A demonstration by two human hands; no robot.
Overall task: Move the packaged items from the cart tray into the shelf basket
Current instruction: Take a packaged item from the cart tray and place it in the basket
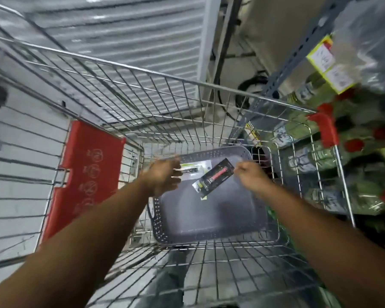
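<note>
A grey perforated plastic tray [211, 218] lies in the bottom of a wire shopping cart [142, 90]. My right hand [251, 176] pinches the upper corner of a black package with a red item [213, 177], which hangs tilted over the tray. A white and green package [192, 170] lies at the tray's far left corner. My left hand [165, 176] reaches over it with fingers spread; motion blur hides whether the fingers touch it.
The cart's red child-seat flap [85, 174] stands at the left and a red corner bumper [325, 127] at the right. Beyond the cart's right side is a grey metal shelf [298, 56] with bottles [307, 161] and red-topped goods. A ribbed shutter is ahead.
</note>
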